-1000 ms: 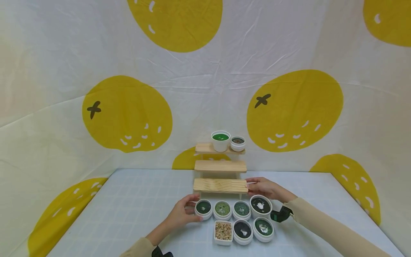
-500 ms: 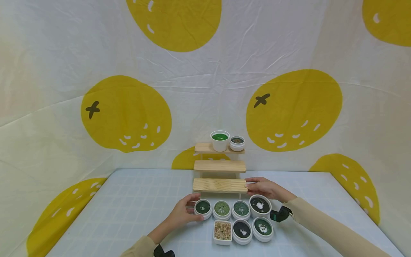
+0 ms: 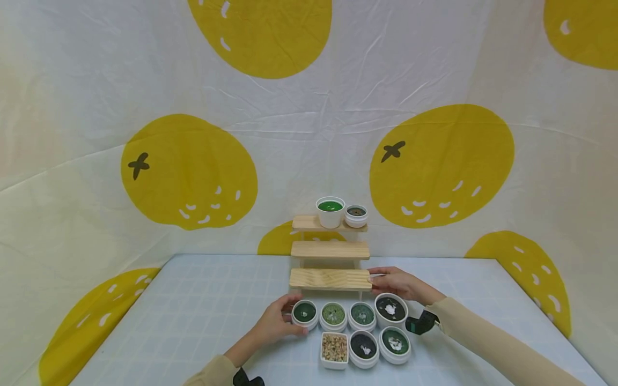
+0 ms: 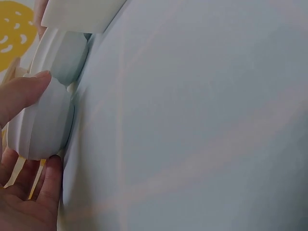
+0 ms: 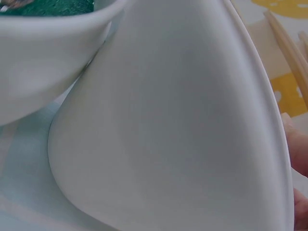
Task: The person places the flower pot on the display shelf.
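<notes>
My left hand (image 3: 276, 323) holds a small round white bowl with dark green contents (image 3: 304, 312) between thumb and fingers. In the left wrist view, the thumb lies on one side of this bowl (image 4: 45, 125) and the other fingers curl along the opposite side. My right hand (image 3: 399, 282) pinches the right end of the lowest board of a three-tier wooden stand (image 3: 330, 279). A large white bowl with black contents (image 3: 391, 309) sits just in front of the right hand; its wall (image 5: 173, 125) hides most of that hand in the right wrist view.
Bowls with light green (image 3: 333, 315), grey-green (image 3: 362, 315), black (image 3: 363, 348) and green (image 3: 395, 344) contents crowd the front. A square dish of chopped bits (image 3: 335, 348) stands beside them. The top board bears a green-filled cup (image 3: 330, 213) and a small bowl (image 3: 356, 215). A patterned cloth (image 3: 309, 134) hangs behind.
The left hand has shifted very slightly on the dark green bowl, its thumb edging a little to the right. The right hand and the stand stay where they were.
</notes>
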The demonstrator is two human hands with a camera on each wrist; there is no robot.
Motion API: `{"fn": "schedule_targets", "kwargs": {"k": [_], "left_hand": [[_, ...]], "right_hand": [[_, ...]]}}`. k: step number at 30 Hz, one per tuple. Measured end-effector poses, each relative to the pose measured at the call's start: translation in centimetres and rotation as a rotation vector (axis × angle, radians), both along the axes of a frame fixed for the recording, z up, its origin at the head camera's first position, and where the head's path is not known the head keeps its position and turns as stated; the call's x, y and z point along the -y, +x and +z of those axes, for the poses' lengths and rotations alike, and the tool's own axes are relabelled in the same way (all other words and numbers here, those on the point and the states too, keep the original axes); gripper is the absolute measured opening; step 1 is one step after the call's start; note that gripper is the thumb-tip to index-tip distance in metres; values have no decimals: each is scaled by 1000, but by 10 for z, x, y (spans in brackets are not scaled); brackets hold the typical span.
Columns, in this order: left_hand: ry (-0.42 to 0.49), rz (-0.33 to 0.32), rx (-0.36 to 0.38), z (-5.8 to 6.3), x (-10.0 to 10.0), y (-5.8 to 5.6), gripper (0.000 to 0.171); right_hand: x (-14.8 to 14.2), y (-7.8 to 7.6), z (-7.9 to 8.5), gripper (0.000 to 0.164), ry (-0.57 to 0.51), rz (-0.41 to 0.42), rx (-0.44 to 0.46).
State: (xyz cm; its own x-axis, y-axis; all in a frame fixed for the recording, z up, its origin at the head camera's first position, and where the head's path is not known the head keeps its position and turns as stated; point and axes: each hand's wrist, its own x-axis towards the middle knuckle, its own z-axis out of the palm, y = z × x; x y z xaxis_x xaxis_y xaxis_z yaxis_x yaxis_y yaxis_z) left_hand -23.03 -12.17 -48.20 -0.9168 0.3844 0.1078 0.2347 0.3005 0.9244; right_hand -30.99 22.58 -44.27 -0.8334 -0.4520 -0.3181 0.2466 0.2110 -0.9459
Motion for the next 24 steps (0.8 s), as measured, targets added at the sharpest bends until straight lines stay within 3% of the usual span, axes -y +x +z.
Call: {"fn": "schedule_targets", "kwargs": {"k": [24], "left_hand": [[48, 39, -23, -2, -3, 4, 69]], "right_hand": [[-1, -1, 0, 59, -8, 8, -15]]}}
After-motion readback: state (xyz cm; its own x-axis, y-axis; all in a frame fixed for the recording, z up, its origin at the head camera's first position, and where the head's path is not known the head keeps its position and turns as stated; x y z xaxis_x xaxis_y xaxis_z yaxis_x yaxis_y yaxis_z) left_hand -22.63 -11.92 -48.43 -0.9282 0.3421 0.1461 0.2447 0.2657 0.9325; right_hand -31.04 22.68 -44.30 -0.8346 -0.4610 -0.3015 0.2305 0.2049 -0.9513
